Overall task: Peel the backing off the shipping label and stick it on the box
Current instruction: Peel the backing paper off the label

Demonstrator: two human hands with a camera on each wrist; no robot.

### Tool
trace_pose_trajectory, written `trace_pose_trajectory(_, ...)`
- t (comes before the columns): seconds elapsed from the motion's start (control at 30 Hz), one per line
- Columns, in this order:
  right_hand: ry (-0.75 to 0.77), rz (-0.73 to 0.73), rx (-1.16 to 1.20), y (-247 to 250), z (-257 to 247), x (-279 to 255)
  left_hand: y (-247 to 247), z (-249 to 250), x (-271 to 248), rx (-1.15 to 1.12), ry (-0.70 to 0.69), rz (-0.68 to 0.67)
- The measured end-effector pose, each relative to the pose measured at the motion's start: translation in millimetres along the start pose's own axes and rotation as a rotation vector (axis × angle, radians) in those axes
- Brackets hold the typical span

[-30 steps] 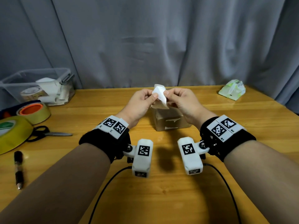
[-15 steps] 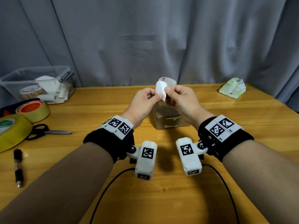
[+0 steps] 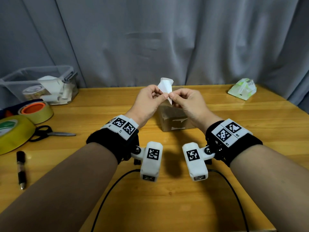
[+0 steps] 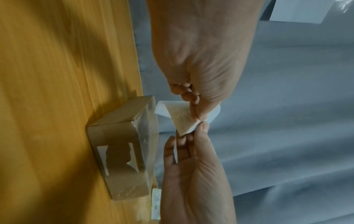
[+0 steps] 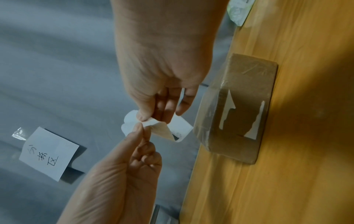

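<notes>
A small white shipping label (image 3: 165, 86) is held up over the brown cardboard box (image 3: 172, 121), which stands on the table just behind my wrists. My left hand (image 3: 163, 96) pinches the label's lower corner between thumb and fingers. My right hand (image 3: 172, 96) pinches the same corner from the other side. In the left wrist view the label (image 4: 180, 116) has split there into a tan sheet and a curled white sheet. The right wrist view shows the label (image 5: 168, 130) bent between both thumbs, next to the box (image 5: 235, 109).
A clear plastic bin (image 3: 41, 84) stands at the back left. Tape rolls (image 3: 36, 111), scissors (image 3: 50, 133) and a pen (image 3: 20, 169) lie on the left. A green-white packet (image 3: 242, 91) sits at the back right. A grey curtain hangs behind with a note (image 5: 47, 153) taped on.
Both hands have risen a little above the box with the label. The label now curls more, and its layers have come apart at the pinched corner.
</notes>
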State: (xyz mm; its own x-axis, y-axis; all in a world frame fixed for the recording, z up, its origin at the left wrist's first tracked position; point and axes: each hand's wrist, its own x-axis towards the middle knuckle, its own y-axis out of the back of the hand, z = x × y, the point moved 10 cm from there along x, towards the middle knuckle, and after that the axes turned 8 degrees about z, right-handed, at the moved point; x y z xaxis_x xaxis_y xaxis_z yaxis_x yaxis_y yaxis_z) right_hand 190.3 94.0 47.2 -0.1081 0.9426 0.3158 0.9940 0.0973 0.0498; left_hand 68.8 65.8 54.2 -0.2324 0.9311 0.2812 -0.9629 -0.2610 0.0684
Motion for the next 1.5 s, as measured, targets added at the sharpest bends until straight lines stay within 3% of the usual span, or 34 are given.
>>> trace_pose_trajectory(0.13,-0.028,-0.023,-0.036,-1.7,1.2,2.5,3.4,0.8,1.9,0.018,0.028,-0.02)
trace_pose_trajectory(0.27,-0.011,0.051,-0.036,-1.0,-4.3,3.6,2.2,8.1,-0.2,-0.024,-0.004,0.027)
trace_pose_trajectory(0.53,-0.001,0.081,-0.018,1.5,-4.8,2.3,7.1,8.7,3.2,0.16,-0.09,0.096)
trace_pose_trajectory(0.7,-0.008,0.04,-0.031,0.2,-3.8,0.9,0.6,4.2,0.5,0.121,-0.023,0.015)
trace_pose_trajectory(0.87,-0.098,0.045,0.096,0.9,5.3,-0.2,-4.4,-0.5,-0.2,0.033,0.037,-0.042)
trace_pose_trajectory(1.07,-0.227,-0.033,0.278,-13.7,13.3,-8.1,-2.2,2.3,3.2,-0.029,0.015,0.017)
trace_pose_trajectory(1.23,-0.123,0.05,0.161,-8.7,9.7,-7.8,2.9,0.6,6.5,-0.068,0.039,0.073)
trace_pose_trajectory(1.5,-0.06,0.036,-0.034,-4.4,6.9,-0.1,0.4,-3.1,7.8,0.112,0.067,-0.028)
